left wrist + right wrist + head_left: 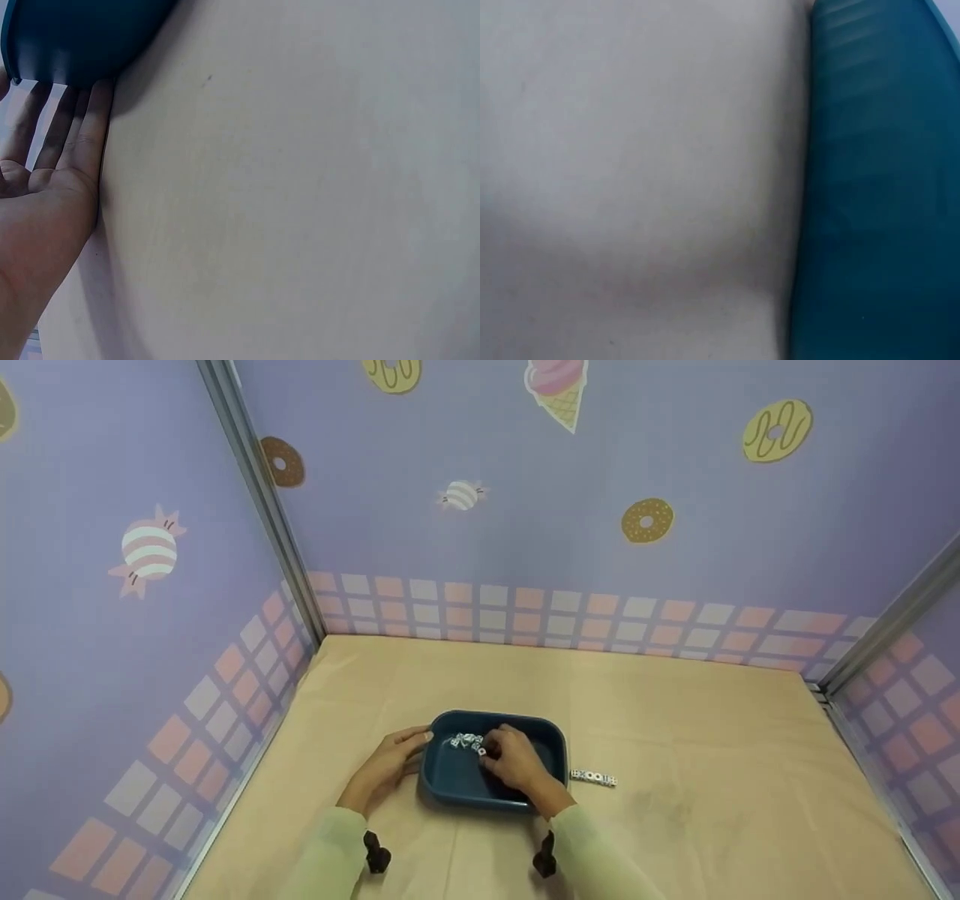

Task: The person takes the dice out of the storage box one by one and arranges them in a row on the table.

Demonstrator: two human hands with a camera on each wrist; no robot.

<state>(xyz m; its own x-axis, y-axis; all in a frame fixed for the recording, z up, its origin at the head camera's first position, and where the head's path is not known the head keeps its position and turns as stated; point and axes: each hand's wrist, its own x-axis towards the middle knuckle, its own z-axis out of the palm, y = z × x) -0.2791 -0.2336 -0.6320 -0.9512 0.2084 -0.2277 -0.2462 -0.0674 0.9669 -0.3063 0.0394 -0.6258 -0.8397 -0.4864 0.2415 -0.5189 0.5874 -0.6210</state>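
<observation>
A dark blue tray (469, 791) with raised walls stands on the cloth-covered table. Inside it, several small white dice (465, 740) lie in a loose cluster towards the back left. My right hand (517, 761) reaches over the tray with bent fingers, and thumb and fingertips pinch a white die (482, 751) beside that cluster. At the tray's left side is my left hand (391, 757), its thumb at the rim. In the left wrist view its fingers (94, 131) are straight and touch the outer wall. The right wrist view shows only the tray's outside and cloth, not the hand.
Just right of the tray, several dice form a straight row (594, 778) on the beige tablecloth (712, 765). Purple walls with sweets printed on them enclose the table at the back and sides. A metal post (262, 502) stands at the back left corner.
</observation>
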